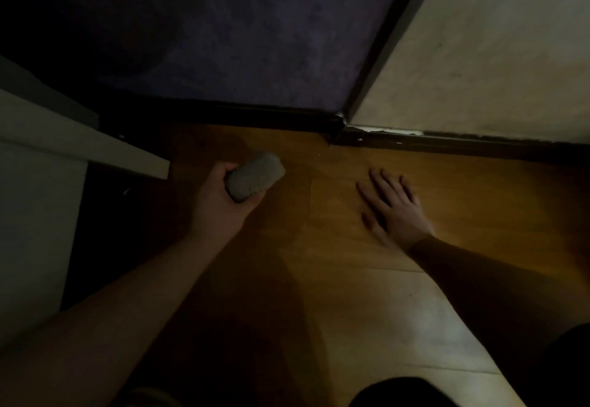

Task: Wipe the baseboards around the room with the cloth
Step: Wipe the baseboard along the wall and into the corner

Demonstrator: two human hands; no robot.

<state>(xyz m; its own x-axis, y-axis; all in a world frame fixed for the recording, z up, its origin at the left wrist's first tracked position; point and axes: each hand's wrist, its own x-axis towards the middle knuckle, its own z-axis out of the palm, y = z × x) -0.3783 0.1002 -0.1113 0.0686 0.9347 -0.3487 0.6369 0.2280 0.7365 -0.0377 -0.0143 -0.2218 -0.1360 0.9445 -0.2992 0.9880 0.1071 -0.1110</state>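
A dark baseboard (230,116) runs along the foot of the purple wall and turns at an outer corner (340,128) into a second stretch (463,144) under the pale wall. My left hand (220,195) grips a rolled grey cloth (255,175) a short way above the wooden floor, in front of the left stretch of baseboard and not touching it. My right hand (394,207) lies flat on the floor with its fingers spread, just in front of the right stretch of baseboard.
A white piece of furniture (48,157) juts in from the left, its corner close to my left hand. The purple wall (239,39) and the pale wall (479,55) meet at the corner. Wooden floor (319,279) fills the foreground, dim and shadowed.
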